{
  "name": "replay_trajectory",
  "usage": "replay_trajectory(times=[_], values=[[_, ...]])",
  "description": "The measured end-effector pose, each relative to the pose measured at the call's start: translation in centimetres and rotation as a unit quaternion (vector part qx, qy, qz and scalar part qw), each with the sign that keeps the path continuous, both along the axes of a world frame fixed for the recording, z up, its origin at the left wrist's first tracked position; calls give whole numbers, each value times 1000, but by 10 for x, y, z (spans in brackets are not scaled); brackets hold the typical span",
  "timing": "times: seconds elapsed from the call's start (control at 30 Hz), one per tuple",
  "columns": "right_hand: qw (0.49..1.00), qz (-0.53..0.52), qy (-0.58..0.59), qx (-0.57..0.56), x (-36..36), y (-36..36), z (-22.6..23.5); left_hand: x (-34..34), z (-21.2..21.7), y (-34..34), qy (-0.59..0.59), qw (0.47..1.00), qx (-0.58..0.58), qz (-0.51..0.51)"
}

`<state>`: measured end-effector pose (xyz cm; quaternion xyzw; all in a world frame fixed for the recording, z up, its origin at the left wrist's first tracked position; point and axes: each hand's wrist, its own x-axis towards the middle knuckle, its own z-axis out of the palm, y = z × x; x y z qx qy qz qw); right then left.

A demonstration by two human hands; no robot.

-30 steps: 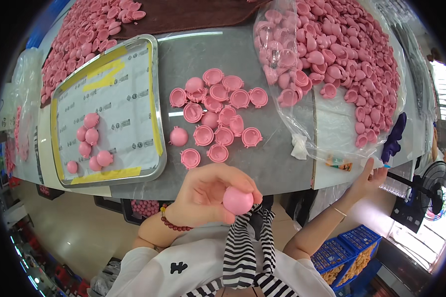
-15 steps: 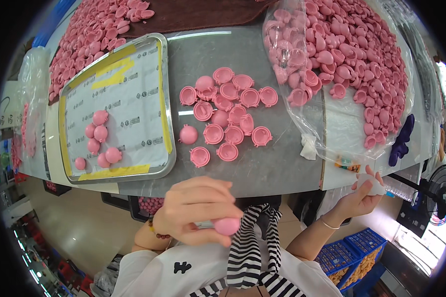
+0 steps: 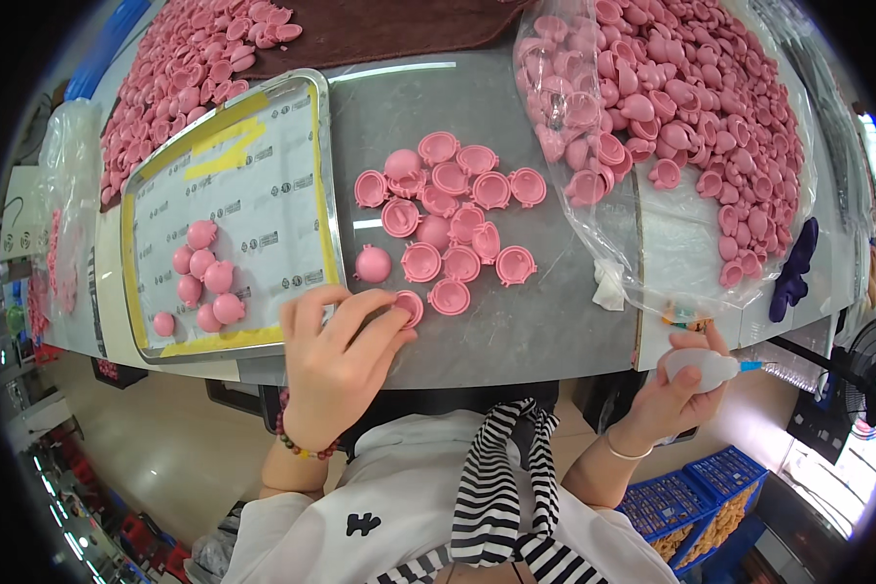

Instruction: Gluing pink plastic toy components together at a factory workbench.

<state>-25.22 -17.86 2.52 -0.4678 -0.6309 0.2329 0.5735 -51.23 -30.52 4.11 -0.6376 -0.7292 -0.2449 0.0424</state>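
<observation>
My left hand (image 3: 339, 348) is at the front edge of the grey table, its curled fingertips on a pink half shell (image 3: 412, 307) at the near end of a loose group. The fingers cover that shell's left part. Off to the right, in front of the table edge, my right hand (image 3: 674, 394) grips a translucent white squeeze bottle (image 3: 699, 369) with a thin blue nozzle pointing right. More round pink shells (image 3: 448, 297) lie in the middle, most with the hollow side up. One closed pink ball (image 3: 373, 264) rests at the group's left side.
A metal tray (image 3: 333, 195) with a paper liner and yellow tape holds several pink balls (image 3: 219, 277). Behind it is a heap of pink shells (image 3: 190, 68) by a brown cloth (image 3: 389, 29). A clear plastic bag (image 3: 584, 214) spills more shells at right, beside a purple glove-like item (image 3: 794, 273).
My left hand has gone from in front of my chest to the nearest shell; the ball it held is gone from it. The tray shows one more ball. The bottle has swung leftward.
</observation>
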Motion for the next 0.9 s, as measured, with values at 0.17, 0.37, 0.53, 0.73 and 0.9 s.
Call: replay_trajectory(times=[0.17, 0.37, 0.53, 0.73, 0.9], values=[[967, 170, 144, -123, -28, -26, 15, 5, 8, 4, -132, 986, 78, -66], [903, 289, 245, -203, -59, -40, 34, 43, 2, 23, -493, 832, 29, -252], [906, 310, 264, -115, -51, -36, 36, 60, 6, 29, -635, 760, 39, -132], [938, 235, 128, -219, -63, -38, 36, 58, -7, 35, -715, 659, 23, -231], [929, 283, 222, -92, -42, -20, 20, 62, -3, 38, -819, 540, 37, -190]])
